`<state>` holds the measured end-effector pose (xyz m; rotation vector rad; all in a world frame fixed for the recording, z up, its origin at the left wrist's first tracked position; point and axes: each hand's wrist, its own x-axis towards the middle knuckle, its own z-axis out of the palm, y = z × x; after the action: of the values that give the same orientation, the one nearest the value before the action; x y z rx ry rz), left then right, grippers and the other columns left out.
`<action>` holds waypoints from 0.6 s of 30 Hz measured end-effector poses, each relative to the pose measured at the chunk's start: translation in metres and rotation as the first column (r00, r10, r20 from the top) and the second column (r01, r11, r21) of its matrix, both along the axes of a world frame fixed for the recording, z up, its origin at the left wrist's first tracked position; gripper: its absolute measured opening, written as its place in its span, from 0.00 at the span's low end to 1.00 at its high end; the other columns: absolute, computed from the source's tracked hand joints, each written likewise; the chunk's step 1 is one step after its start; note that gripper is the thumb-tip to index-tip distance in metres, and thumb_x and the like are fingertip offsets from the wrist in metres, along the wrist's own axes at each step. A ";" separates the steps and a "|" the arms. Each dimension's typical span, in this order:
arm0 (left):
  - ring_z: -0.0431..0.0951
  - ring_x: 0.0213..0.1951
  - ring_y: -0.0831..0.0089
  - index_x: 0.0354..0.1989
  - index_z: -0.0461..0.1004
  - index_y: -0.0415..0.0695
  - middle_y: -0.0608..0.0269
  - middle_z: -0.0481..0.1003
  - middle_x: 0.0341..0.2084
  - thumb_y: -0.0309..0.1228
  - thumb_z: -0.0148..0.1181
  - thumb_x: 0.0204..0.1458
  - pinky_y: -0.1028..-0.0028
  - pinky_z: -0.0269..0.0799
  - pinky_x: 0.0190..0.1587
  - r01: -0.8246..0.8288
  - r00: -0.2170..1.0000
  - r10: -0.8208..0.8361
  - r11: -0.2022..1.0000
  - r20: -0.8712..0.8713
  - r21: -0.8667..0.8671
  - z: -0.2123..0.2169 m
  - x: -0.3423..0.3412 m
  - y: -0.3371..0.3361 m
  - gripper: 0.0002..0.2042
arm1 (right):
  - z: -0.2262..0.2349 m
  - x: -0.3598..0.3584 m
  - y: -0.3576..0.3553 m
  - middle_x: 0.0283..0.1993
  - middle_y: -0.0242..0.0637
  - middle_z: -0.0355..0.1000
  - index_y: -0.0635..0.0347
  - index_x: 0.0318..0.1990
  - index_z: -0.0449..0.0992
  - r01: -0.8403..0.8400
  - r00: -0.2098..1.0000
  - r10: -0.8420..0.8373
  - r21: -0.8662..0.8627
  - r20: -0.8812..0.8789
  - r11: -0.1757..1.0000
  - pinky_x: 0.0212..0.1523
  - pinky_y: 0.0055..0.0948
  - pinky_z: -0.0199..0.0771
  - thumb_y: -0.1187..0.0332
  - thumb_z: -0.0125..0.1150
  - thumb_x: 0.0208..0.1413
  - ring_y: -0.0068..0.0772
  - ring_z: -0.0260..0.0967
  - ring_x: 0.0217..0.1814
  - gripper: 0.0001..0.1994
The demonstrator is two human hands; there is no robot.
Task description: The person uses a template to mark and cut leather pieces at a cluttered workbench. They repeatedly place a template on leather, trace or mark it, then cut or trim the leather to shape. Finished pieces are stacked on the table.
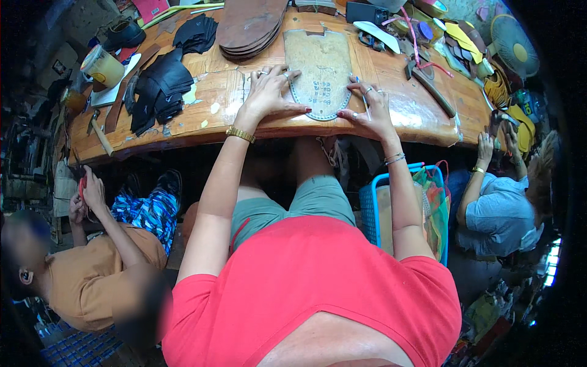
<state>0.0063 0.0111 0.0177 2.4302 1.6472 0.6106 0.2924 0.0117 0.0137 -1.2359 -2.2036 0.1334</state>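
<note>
Left hand (267,92) lies flat, fingers spread, on a tan cardboard pattern (321,70); right hand (372,110) pinches a pen (361,92) beside it, on the glossy, worn wooden worktop (214,101).

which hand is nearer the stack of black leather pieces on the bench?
Left. The left hand rests on the left edge of the tan sole-shaped template, with the stack of black leather pieces further to its left. The right hand presses the template's right edge, farther away.
</note>
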 end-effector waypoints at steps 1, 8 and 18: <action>0.60 0.63 0.56 0.58 0.69 0.56 0.57 0.62 0.61 0.66 0.68 0.25 0.48 0.48 0.62 0.011 1.000 -0.011 1.000 -0.003 -0.016 0.003 0.000 0.001 0.47 | 0.000 0.000 0.001 0.60 0.37 0.68 0.54 0.46 0.75 0.000 1.000 0.000 -0.008 0.001 1.000 0.60 0.43 0.53 0.43 0.73 0.32 0.44 0.63 0.59 0.33; 0.64 0.59 0.59 0.49 0.73 0.48 0.58 0.67 0.54 0.65 0.70 0.20 0.52 0.51 0.58 0.085 0.994 -0.080 0.994 -0.076 0.065 0.009 0.001 0.017 0.45 | 0.007 -0.001 0.002 0.61 0.38 0.68 0.53 0.45 0.74 0.004 1.000 -0.002 -0.058 0.029 0.998 0.60 0.43 0.52 0.45 0.73 0.32 0.45 0.62 0.62 0.32; 0.72 0.51 0.59 0.42 0.73 0.45 0.56 0.74 0.40 0.61 0.71 0.24 0.64 0.59 0.55 0.120 0.993 -0.119 0.988 0.021 -0.094 0.015 0.009 0.049 0.38 | 0.002 0.003 0.008 0.59 0.38 0.69 0.53 0.45 0.74 -0.011 1.000 0.011 -0.066 0.003 0.998 0.57 0.43 0.55 0.44 0.73 0.31 0.42 0.63 0.60 0.33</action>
<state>0.0149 0.0601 0.0331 2.4286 1.4762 0.5192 0.2954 0.0199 0.0155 -1.2606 -2.2253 0.2099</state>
